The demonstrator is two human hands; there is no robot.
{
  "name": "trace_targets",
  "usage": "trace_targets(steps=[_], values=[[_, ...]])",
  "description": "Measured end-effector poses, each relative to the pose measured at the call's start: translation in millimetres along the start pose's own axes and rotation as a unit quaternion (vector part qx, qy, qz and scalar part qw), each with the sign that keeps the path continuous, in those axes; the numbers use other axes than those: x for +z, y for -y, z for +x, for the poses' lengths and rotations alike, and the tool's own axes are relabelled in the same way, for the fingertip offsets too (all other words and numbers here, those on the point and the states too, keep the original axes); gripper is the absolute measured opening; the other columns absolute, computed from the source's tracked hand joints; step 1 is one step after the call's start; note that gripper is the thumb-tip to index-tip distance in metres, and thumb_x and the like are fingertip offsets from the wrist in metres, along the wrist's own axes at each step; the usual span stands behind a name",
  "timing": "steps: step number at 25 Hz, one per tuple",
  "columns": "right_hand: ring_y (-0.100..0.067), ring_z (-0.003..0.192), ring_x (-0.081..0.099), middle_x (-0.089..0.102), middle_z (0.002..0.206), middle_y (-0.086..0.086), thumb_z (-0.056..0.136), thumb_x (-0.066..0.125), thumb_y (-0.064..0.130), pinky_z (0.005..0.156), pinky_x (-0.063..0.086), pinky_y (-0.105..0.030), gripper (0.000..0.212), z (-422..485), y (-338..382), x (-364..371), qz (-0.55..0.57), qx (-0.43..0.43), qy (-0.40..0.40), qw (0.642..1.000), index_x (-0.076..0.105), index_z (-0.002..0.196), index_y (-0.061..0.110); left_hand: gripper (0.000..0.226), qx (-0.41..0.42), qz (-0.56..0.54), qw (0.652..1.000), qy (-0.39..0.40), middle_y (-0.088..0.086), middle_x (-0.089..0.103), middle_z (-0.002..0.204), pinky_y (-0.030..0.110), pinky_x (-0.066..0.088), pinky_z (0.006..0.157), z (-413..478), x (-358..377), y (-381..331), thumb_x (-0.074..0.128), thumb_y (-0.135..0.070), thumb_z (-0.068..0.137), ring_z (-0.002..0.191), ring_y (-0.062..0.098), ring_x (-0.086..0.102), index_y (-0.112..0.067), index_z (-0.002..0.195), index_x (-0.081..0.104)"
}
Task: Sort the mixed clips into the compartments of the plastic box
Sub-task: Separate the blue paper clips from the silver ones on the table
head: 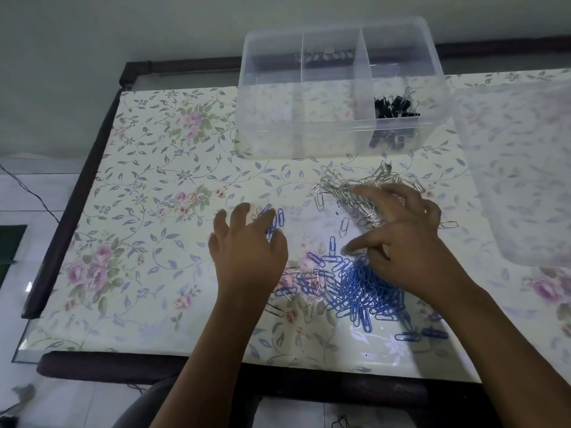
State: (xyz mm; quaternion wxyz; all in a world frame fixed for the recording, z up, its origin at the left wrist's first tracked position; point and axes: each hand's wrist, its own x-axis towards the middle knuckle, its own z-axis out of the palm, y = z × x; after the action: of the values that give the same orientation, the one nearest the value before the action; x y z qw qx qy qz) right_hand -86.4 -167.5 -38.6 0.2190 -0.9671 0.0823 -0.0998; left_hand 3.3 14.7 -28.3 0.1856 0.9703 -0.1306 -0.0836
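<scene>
Item, nearest: blue paper clips (367, 291), a dense heap at 6 o'clock of the right grip (404, 242), with strays and a few silver ones trailing toward 9 o'clock under the left wrist. Item: left grip (247, 251), released, fingers spread flat, tips touching a small cluster of blue strays at its 12 o'clock. Item: right grip, fingers splayed and draped on the silver paper clips (340, 183), thumb pointing to 9 o'clock; we see nothing enclosed in it, so we list it as released. Item: silver heap, at 12 o'clock of the right grip, touching its fingertips, spread roughly 9 to 3. Item: plastic box (293, 140), farther on at 12 o'clock, long axis 9 to 3, three compartments; black binder clips (395, 105) lie in the 3 o'clock one. We judge the right grip the nearer to both the silver heap and the box, and the next lift a short carry toward 12 over the front wall. Open bench (139, 180) lies at 9 o'clock; a translucent lid-like piece (519, 168) crowds 3 o'clock, and the near bench edge sits close behind the blue heap.
</scene>
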Motion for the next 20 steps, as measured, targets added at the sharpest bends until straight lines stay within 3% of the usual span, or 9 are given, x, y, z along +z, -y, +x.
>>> trace_targets(steps=[2,5,11,13,16,20], values=[[-0.028,0.12,0.035,0.053,0.132,-0.001,0.056,0.051,0.017,0.087,0.015,-0.033,0.03,-0.9,0.3,1.4,-0.01,0.004,0.01,1.0,0.074,0.065,0.035,0.05,0.014,0.016,0.999,0.045,0.004,0.023,0.152,0.051,0.014,0.111,-2.1,0.8,-3.2,0.029,-0.033,0.084,0.141,0.033,0.007,-0.031,0.129,0.051],[-0.022,0.116,0.031,0.053,0.131,-0.004,0.061,0.048,0.02,0.085,0.016,-0.033,0.03,-1.2,-5.4,-0.2,-0.015,0.072,-0.033,0.997,0.074,0.069,0.032,0.062,0.051,0.02,0.996,0.076,0.0,0.008,0.156,0.05,0.003,0.114,-3.9,0.4,-6.1,0.023,-0.038,0.075,0.142,0.029,-0.005,-0.035,0.134,0.043],[-0.022,0.116,0.028,0.05,0.134,-0.006,0.061,0.046,0.022,0.082,0.017,-0.033,0.038,-1.3,-2.3,4.8,-0.02,0.053,-0.007,0.998,0.073,0.084,0.034,0.056,0.078,-0.051,0.994,0.065,-0.003,0.017,0.153,0.046,0.003,0.114,-2.2,-0.8,-6.5,0.031,-0.038,0.076,0.143,0.023,-0.001,-0.034,0.127,0.051],[-0.023,0.119,0.027,0.048,0.137,-0.005,0.064,0.037,0.031,0.084,0.017,-0.034,0.044,-3.1,-1.5,6.7,-0.031,0.026,0.009,0.999,0.072,0.089,0.037,0.054,0.066,-0.03,0.994,0.085,-0.002,0.009,0.156,0.049,-0.001,0.114,-1.2,-1.1,-4.3,0.03,-0.036,0.08,0.142,0.024,-0.006,-0.038,0.131,0.046],[-0.024,0.125,0.018,0.033,0.146,-0.004,0.063,0.04,0.031,0.095,0.014,-0.045,0.053,-4.4,-1.4,6.6,-0.038,0.075,0.027,0.996,0.065,0.11,0.035,0.054,0.129,-0.012,0.982,0.141,-0.009,-0.001,0.157,0.049,-0.008,0.113,-4.0,0.6,-6.5,0.029,-0.036,0.076,0.141,0.021,-0.014,-0.047,0.125,0.049],[-0.02,0.126,0.015,0.027,0.15,-0.006,0.063,0.046,0.025,0.097,0.016,-0.05,0.057,-2.5,1.0,4.0,-0.031,0.091,0.013,0.995,0.06,0.119,0.032,0.054,0.107,-0.055,0.987,0.104,-0.009,0.013,0.155,0.045,-0.002,0.115,-2.0,-5.5,-7.4,0.033,-0.035,0.07,0.143,0.018,-0.005,-0.041,0.117,0.059]])
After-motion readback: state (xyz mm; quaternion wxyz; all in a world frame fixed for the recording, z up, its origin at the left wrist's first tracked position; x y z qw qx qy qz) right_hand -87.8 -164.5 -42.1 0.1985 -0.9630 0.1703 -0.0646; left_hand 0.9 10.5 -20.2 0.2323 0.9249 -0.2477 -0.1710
